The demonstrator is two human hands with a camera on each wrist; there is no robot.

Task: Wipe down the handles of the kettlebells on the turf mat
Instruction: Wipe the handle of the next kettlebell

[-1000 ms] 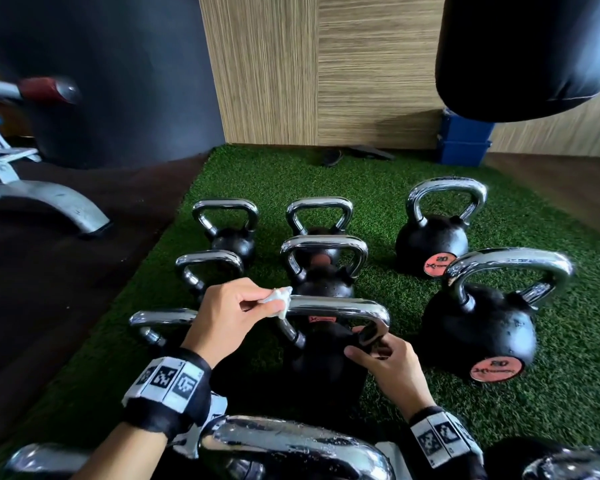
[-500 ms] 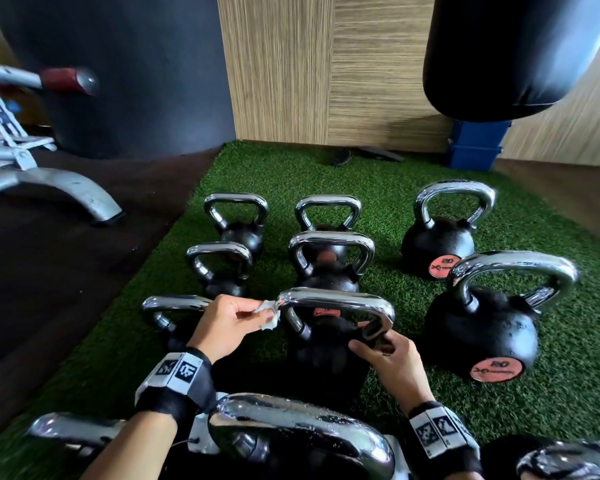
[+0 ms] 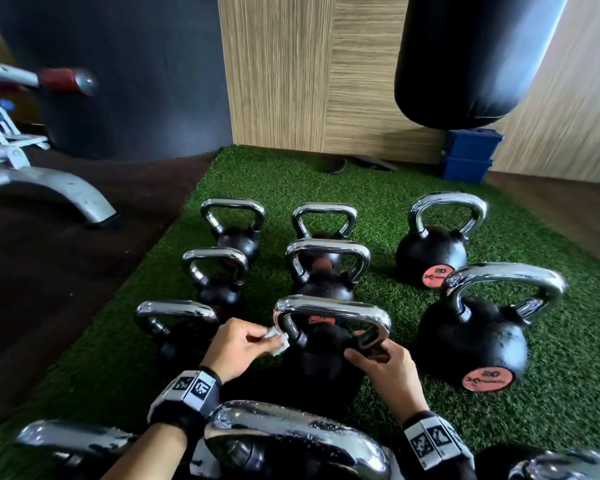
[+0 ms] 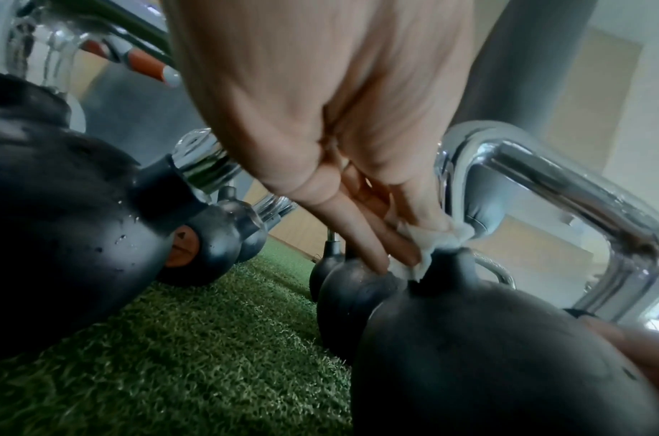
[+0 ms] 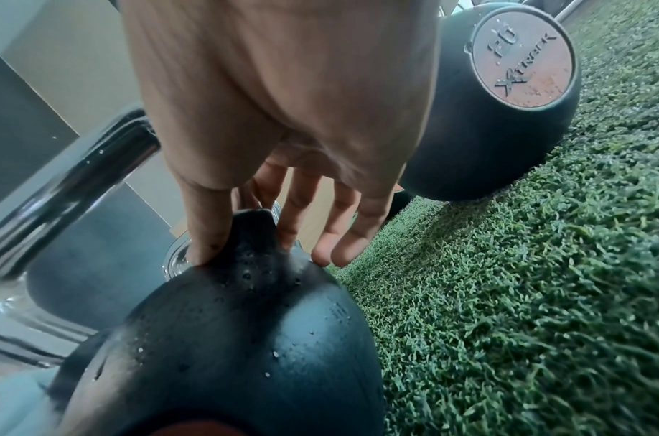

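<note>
Several black kettlebells with chrome handles stand on the green turf mat [image 3: 413, 181]. The middle one [image 3: 321, 362] has a chrome handle [image 3: 329, 310] between my hands. My left hand [image 3: 257, 336] pinches a small white wipe [image 3: 278, 342] against the handle's left leg, low down near the black ball. The left wrist view shows the wipe [image 4: 432, 239] bunched at the base of the handle [image 4: 566, 188]. My right hand [image 3: 371, 358] grips the base of the handle's right leg, thumb and fingers [image 5: 205, 224] around the black stub [image 5: 253, 233].
A wet chrome handle [image 3: 291, 434] sits just below my wrists. Two 20 kg kettlebells [image 3: 475, 341] stand to the right. A black punching bag [image 3: 465, 60] hangs top right above blue boxes [image 3: 468, 155]. A grey bench leg [image 3: 49, 188] lies on the dark floor left.
My left hand has slid the wipe from the top left corner of the handle down its left leg. My right hand has stayed at the right leg's base.
</note>
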